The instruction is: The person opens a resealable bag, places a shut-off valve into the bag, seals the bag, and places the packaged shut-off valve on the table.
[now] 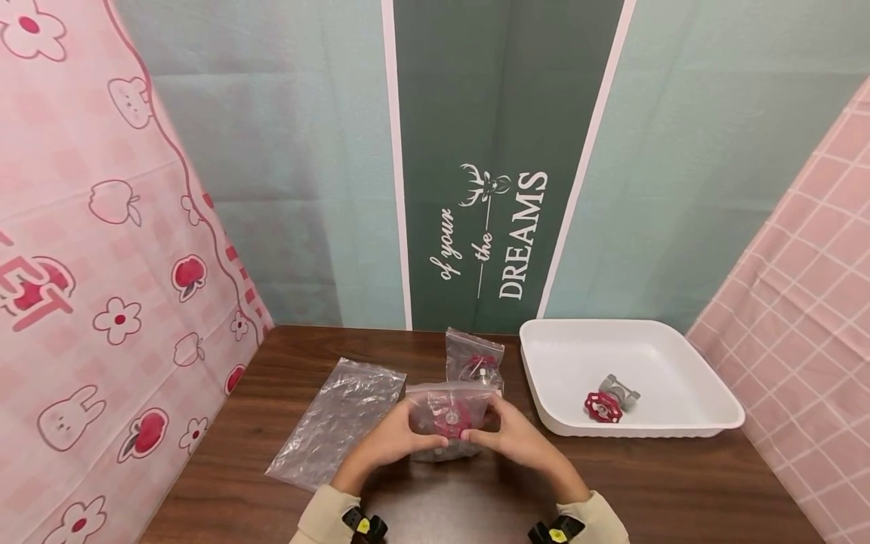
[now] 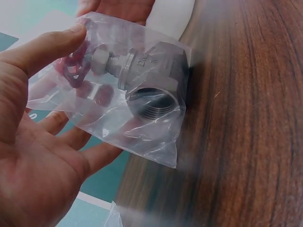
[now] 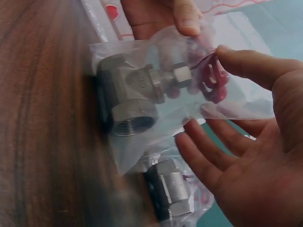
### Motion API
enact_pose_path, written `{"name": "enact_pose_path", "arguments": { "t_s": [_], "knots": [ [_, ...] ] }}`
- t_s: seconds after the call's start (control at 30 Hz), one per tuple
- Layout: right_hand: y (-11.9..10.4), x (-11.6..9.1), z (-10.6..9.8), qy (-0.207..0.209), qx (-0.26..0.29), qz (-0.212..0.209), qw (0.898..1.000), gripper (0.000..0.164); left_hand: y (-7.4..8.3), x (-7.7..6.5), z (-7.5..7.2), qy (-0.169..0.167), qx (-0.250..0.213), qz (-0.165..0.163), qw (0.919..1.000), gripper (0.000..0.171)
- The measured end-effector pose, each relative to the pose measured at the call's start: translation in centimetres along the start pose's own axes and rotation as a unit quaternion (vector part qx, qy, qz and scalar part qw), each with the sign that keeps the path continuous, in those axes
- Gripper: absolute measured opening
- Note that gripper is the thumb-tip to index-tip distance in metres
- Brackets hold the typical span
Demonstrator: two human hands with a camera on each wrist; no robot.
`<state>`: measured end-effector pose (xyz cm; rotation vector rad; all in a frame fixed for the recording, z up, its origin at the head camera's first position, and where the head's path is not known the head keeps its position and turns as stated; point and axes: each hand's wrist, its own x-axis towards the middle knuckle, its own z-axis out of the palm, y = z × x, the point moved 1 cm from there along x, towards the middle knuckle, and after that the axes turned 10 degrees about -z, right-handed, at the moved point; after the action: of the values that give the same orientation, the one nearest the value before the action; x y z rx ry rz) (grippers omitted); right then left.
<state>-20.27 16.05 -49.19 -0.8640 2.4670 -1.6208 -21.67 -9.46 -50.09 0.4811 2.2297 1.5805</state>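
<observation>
A clear zip bag [image 1: 424, 404] with a metal valve [image 2: 156, 71] inside stands on the table between my hands. The valve has a red handwheel [image 3: 213, 85] at the top and a threaded opening in its grey body. My left hand [image 1: 390, 440] grips the bag from the left, thumb on the handwheel through the plastic and fingers behind. From the right, my right hand [image 1: 522, 438] holds it the same way, its thumb at the wheel's rim. Just behind stands a second bagged valve [image 1: 484, 372], partly hidden by the front bag.
Left of my hands a flat clear zip bag [image 1: 340, 423] lies on the wooden table [image 1: 224, 453]. At the right stands a white tray [image 1: 632, 431], holding a loose valve [image 1: 603, 406] with a red handwheel. Printed curtains [image 1: 306, 189] hang behind and at both sides.
</observation>
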Motion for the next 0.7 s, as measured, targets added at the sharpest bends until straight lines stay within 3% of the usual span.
{"name": "enact_pose_path", "arguments": {
  "t_s": [0.17, 0.3, 0.5, 0.7],
  "knots": [
    [0.6, -0.1, 0.5, -0.059, 0.028, -0.005, 0.998, 0.076, -0.1, -0.1, 0.0, -0.011, -0.007, -0.005, 0.9999, 0.066],
    [1.0, -0.1, 1.0, -0.087, 0.011, -0.009, 0.996, 0.086, -0.2, -0.2, 0.0, -0.005, 0.002, -0.005, 1.0, 0.068],
    [1.4, -0.1, 2.0, -0.079, -0.048, -0.032, 0.995, 0.072, -0.2, -0.3, -0.1, 0.003, 0.016, -0.015, 0.9998, 0.072],
    [1.5, 0.1, 2.6, -0.046, -0.09, -0.043, 0.994, 0.058, -0.5, -0.4, -0.1, -0.012, 0.011, -0.022, 0.9996, 0.079]
  ]
}}
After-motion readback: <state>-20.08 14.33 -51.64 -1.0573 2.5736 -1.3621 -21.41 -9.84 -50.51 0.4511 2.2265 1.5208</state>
